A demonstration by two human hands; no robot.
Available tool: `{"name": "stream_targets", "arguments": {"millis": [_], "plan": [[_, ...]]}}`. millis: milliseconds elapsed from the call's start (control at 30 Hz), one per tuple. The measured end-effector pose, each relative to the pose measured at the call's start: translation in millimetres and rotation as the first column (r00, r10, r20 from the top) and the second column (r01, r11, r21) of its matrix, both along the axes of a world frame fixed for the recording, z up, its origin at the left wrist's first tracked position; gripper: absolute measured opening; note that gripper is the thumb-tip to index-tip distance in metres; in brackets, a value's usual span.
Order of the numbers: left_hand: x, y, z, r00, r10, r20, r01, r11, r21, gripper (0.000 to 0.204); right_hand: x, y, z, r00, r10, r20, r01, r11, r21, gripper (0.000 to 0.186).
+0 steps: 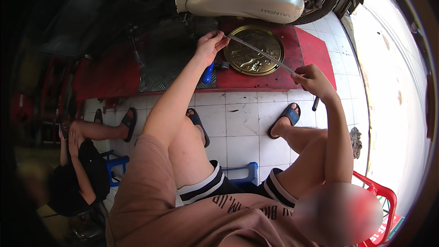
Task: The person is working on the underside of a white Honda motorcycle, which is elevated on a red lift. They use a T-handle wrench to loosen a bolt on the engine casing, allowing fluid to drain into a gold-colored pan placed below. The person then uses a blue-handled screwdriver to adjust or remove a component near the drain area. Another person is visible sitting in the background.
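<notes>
A white tiled floor [242,123] runs from the seated person's feet out to a red ramp platform [274,80] at the far side, where the underside of a motorbike, with its pale silver exhaust muffler [242,3], fills the top of the view. On the red platform lies a round brass-coloured tray [247,61] with an embossed pattern, and just left of it a blue-handled tool [208,74] stands near a patch of grey chequer plate [169,59].

The person holds a thin, clear tube [263,55] stretched between both hands above the tray. Its long axis slants from far left to near right. The left hand [209,45] is the farther one, with thumb and fingers pressed together on the tube's upper end. The right hand [312,80] sits nearer and to the right, fist closed around the tube, whose dark lower end [315,104] pokes out below the fist towards the floor. The span between the two grips looks straight and taut, crossing over the tray's right half without touching it, as far as can be told.

At the near left another person sits on a low blue stool [116,164], legs stretched onto the tiles. A red plastic chair [382,194] stands at the near right.
</notes>
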State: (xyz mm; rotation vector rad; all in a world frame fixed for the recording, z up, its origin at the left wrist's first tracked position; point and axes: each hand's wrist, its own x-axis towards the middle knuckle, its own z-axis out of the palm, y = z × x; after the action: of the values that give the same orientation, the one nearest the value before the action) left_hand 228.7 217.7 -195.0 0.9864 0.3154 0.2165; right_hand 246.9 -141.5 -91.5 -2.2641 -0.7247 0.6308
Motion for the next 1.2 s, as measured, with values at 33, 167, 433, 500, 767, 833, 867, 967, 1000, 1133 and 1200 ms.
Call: {"name": "stream_targets", "arguments": {"millis": [33, 167, 433, 500, 767, 833, 867, 967, 1000, 1133, 1200], "plan": [[-4.1, 4.1, 1.7, 1.0, 0.005, -0.008, -0.005, 1.0, 0.004, 0.008, -1.0, 3.4, 0.8, 1.0, 0.007, -0.008, -0.007, 1.0, 0.007, 0.035], [-17.0, 18.0, 7.4, 1.0, 0.011, 0.003, -0.011, 1.0, -0.008, 0.008, -6.6, 15.9, 6.6, 0.999, 0.023, -0.045, -0.022, 0.999, 0.033, 0.035], [-40.1, 46.0, 17.8, 0.997, 0.07, -0.006, -0.071, 0.997, -0.019, 0.009, -20.2, 50.3, 12.6, 0.999, 0.05, -0.02, -0.049, 0.997, 0.062, 0.034], [-46.5, 50.9, 19.6, 0.993, 0.114, -0.014, -0.114, 0.993, -0.02, 0.01, -23.7, 59.5, 8.4, 0.999, 0.045, 0.017, -0.047, 0.994, 0.101, 0.034], [-55.1, 39.9, 78.8, 0.871, 0.475, 0.125, -0.485, 0.872, 0.066, 0.011, -58.9, 104.7, 12.7, 0.951, 0.142, -0.275, -0.072, 0.966, 0.249, 0.029], [-51.8, 27.0, 101.4, 0.838, 0.511, 0.192, -0.536, 0.837, 0.108, 0.009, -68.6, 108.2, 13.6, 0.879, 0.223, -0.421, -0.106, 0.953, 0.285, 0.028], [-49.3, 20.5, 111.6, 0.834, 0.501, 0.23, -0.539, 0.83, 0.144, 0.009, -71.6, 111.0, 19.1, 0.834, 0.286, -0.473, -0.157, 0.943, 0.294, 0.026], [-42.8, 10.8, 127.3, 0.826, 0.418, 0.379, -0.533, 0.799, 0.278, 0.016, -85.5, 125.6, 20.8, 0.824, 0.313, -0.472, -0.125, 0.913, 0.388, 0.028], [-38.6, 9.6, 130.0, 0.816, 0.39, 0.427, -0.536, 0.787, 0.305, 0.017, -87.5, 131.3, 22.1, 0.826, 0.318, -0.466, -0.11, 0.901, 0.42, 0.028], [-28.8, 8.6, 135.6, 0.817, 0.347, 0.461, -0.532, 0.761, 0.371, 0.022, -89.2, 150.8, 34.9, 0.815, 0.318, -0.485, -0.045, 0.869, 0.493, 0.029], [-24.3, 12.7, 134.9, 0.83, 0.346, 0.438, -0.514, 0.779, 0.358, 0.024, -89.7, 158.8, 39.2, 0.786, 0.323, -0.527, 0.008, 0.847, 0.532, 0.03]]}}
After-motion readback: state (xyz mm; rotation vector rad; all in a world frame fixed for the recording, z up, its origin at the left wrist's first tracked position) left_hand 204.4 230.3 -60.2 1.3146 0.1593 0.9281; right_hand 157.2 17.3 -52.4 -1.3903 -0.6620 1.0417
